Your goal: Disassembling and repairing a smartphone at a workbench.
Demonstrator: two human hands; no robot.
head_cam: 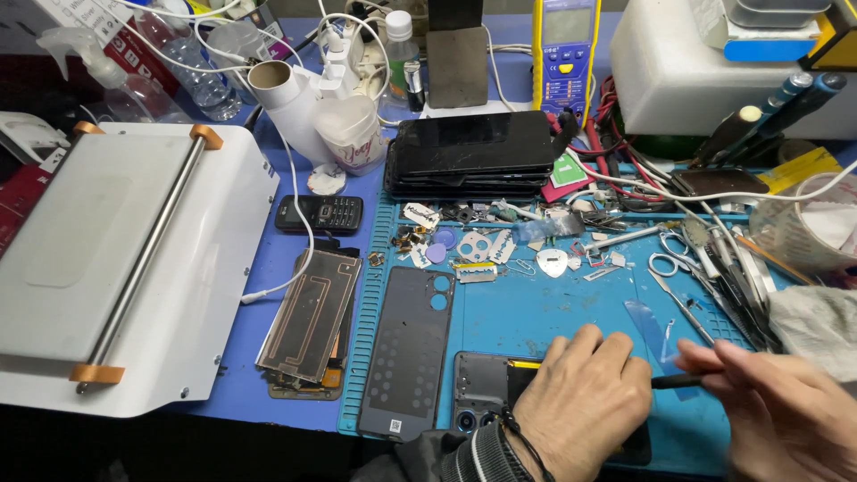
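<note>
The left hand lies flat, palm down and fingers spread a little, pressing on an opened dark smartphone with its back removed, which rests at the near edge of the blue silicone repair mat on the worktop. The phone's camera cluster shows at its lower left corner, and a yellow strip runs along its upper edge; most of the body is hidden under the palm. The right hand is closed in a pencil grip round a thin black-tipped tool, whose point is aimed at the phone from the right and sits just beside the left hand's fingers.

The phone looks stiff and light, but with the back off it is likely fragile inside: better held by its frame edges and pinned flat, as now, than gripped over the exposed parts. It may slide little on the rubbery mat.

Just left of the phone lies a detached dark grey back cover with a camera cut-out. Farther left is a copper-coloured coil panel, and beyond it a white heating plate with a metal bar. A stack of dark phone screens sits at the mat's far edge, and metal tweezers and picks lie to the right
</note>
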